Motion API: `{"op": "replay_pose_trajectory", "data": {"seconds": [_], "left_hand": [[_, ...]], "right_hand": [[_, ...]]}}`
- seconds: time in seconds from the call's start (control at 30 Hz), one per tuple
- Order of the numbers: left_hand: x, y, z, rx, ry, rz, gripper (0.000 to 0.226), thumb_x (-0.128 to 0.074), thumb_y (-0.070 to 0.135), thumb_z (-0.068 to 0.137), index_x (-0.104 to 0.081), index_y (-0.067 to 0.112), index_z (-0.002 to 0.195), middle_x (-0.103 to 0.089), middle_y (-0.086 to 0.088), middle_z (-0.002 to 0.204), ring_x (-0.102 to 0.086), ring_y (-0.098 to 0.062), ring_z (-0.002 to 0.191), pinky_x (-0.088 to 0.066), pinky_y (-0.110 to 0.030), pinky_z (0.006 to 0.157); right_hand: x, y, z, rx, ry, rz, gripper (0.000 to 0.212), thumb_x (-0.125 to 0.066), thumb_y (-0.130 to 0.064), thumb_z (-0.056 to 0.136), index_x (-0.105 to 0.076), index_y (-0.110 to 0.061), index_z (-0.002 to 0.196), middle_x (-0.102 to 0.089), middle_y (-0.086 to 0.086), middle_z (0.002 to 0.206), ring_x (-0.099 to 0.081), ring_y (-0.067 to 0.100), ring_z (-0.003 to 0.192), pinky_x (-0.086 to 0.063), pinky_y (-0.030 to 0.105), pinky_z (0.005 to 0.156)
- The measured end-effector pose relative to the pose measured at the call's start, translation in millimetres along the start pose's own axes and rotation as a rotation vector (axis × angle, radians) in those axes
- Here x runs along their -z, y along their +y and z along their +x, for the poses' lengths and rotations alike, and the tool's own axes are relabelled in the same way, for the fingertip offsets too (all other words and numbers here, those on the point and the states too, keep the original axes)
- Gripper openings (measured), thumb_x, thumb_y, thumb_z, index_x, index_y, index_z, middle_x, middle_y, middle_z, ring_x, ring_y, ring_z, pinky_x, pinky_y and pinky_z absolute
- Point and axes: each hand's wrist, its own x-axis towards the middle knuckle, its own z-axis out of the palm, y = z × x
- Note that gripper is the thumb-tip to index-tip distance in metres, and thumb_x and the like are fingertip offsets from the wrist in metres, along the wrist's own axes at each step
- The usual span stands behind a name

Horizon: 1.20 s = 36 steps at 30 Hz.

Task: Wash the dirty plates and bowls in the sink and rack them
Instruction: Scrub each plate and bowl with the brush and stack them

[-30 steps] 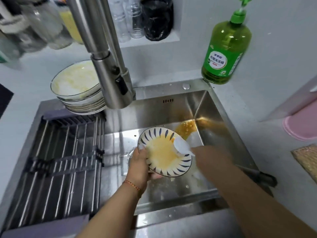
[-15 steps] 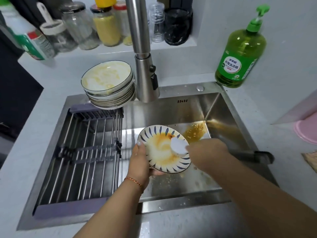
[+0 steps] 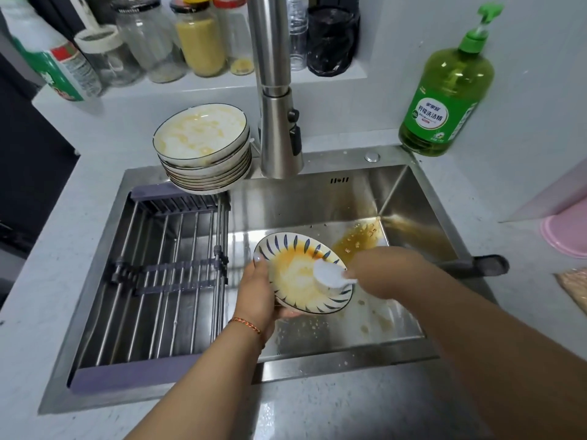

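Observation:
Over the steel sink [image 3: 317,204] my left hand [image 3: 259,293] grips the left rim of a small plate [image 3: 295,281] with blue leaf marks and an orange-yellow greasy smear. My right hand [image 3: 378,274] holds a white scrubbing pad [image 3: 330,274] pressed against the plate's right inner side. A stack of several dirty plates and bowls [image 3: 203,147] with yellow residue stands on the sink's back-left edge. The metal drying rack [image 3: 158,274] sits in the sink's left half with nothing on it.
The faucet head [image 3: 279,134] hangs above the sink's back middle. A green dish-soap bottle [image 3: 444,100] stands at the back right. Jars and bottles [image 3: 197,39] line the shelf behind. Orange residue [image 3: 355,239] lies in the sink's far right corner. A pink lid [image 3: 568,233] is at the right.
The view has tilted up and shifted, showing more of the shelf. My right hand has moved the white pad slightly across the plate; my left hand keeps its grip.

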Motion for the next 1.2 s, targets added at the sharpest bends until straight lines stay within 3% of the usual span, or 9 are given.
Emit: {"op": "replay_pose_trajectory", "data": {"seconds": [0.13, 0.23, 0.33, 0.43, 0.6, 0.77, 0.93, 1.1, 1.2], "left_hand": [[-7, 4, -7, -0.011, -0.056, 0.020, 0.034, -0.033, 0.048, 0.102, -0.057, 0.025, 0.111, -0.069, -0.005, 0.112, -0.069, -0.031, 0.094, -0.056, -0.050, 0.056], [-10, 5, -6, -0.019, -0.056, 0.022, 0.031, -0.035, 0.047, 0.102, -0.058, 0.027, 0.105, -0.069, -0.005, 0.110, -0.070, -0.032, 0.093, -0.055, -0.047, 0.054], [-5, 5, 0, -0.024, -0.035, 0.004, 0.034, -0.035, 0.049, 0.101, -0.058, 0.025, 0.104, -0.068, -0.012, 0.111, -0.069, -0.038, 0.093, -0.056, -0.054, 0.060], [0, 8, 1, -0.070, -0.029, 0.029, 0.035, -0.033, 0.054, 0.100, -0.060, 0.032, 0.103, -0.069, -0.006, 0.109, -0.068, -0.034, 0.093, -0.056, -0.054, 0.063], [-2, 8, -7, -0.139, -0.112, 0.047, 0.036, -0.032, 0.053, 0.100, -0.062, 0.035, 0.109, -0.071, 0.003, 0.108, -0.070, -0.026, 0.096, -0.057, -0.056, 0.063], [-6, 2, -7, -0.115, -0.109, 0.021, 0.037, -0.033, 0.054, 0.099, -0.063, 0.033, 0.107, -0.070, -0.005, 0.112, -0.070, -0.030, 0.097, -0.055, -0.062, 0.071], [0, 4, -4, -0.152, -0.124, -0.008, 0.034, -0.032, 0.052, 0.100, -0.063, 0.038, 0.105, -0.072, 0.003, 0.108, -0.070, -0.023, 0.099, -0.056, -0.056, 0.078], [-9, -2, -4, -0.190, -0.159, 0.054, 0.036, -0.033, 0.050, 0.101, -0.062, 0.033, 0.114, -0.072, -0.001, 0.111, -0.069, -0.026, 0.101, -0.057, -0.053, 0.076], [-9, -2, -1, -0.160, -0.103, 0.020, 0.038, -0.033, 0.053, 0.100, -0.059, 0.030, 0.116, -0.070, -0.009, 0.112, -0.069, -0.031, 0.093, -0.055, -0.045, 0.068]], "right_hand": [[8, -8, 20, 0.038, 0.090, 0.126, 0.051, -0.040, -0.001, 0.092, -0.046, -0.022, 0.138, -0.043, -0.002, 0.080, -0.050, 0.023, 0.085, -0.042, 0.028, 0.075], [7, -20, 17, 0.070, 0.209, 0.217, 0.055, -0.033, -0.004, 0.097, -0.042, -0.037, 0.140, -0.055, -0.003, 0.100, -0.055, 0.021, 0.088, -0.046, 0.027, 0.077], [1, -23, 3, 0.143, 0.176, 0.390, 0.050, -0.037, -0.010, 0.100, -0.046, -0.041, 0.137, -0.053, -0.007, 0.080, -0.050, 0.015, 0.069, -0.040, 0.023, 0.060], [0, -10, -8, 0.179, 0.104, 0.463, 0.040, -0.042, -0.014, 0.101, -0.053, -0.035, 0.133, -0.065, -0.001, 0.111, -0.059, 0.019, 0.087, -0.047, 0.028, 0.075], [2, 6, 6, 0.022, 0.205, 0.683, 0.027, -0.052, -0.027, 0.098, -0.065, -0.030, 0.122, -0.066, -0.018, 0.070, -0.042, -0.001, 0.042, -0.030, 0.007, 0.040], [-6, -17, 15, 0.021, 0.337, 0.697, 0.025, -0.057, -0.030, 0.094, -0.067, -0.034, 0.116, -0.054, -0.016, 0.067, -0.046, 0.005, 0.056, -0.034, 0.022, 0.054], [-21, 1, 5, -0.079, 0.300, 0.730, 0.023, -0.062, -0.029, 0.091, -0.070, -0.031, 0.112, -0.067, -0.012, 0.086, -0.057, 0.010, 0.067, -0.047, 0.024, 0.068], [-6, -6, 15, -0.078, 0.356, 0.795, 0.018, -0.061, -0.025, 0.092, -0.073, -0.026, 0.104, -0.061, -0.010, 0.066, -0.048, 0.008, 0.055, -0.039, 0.023, 0.056], [2, -23, 6, 0.013, 0.307, 0.764, 0.019, -0.062, -0.022, 0.092, -0.072, -0.023, 0.107, -0.067, -0.005, 0.080, -0.054, 0.014, 0.064, -0.042, 0.023, 0.058]]}}
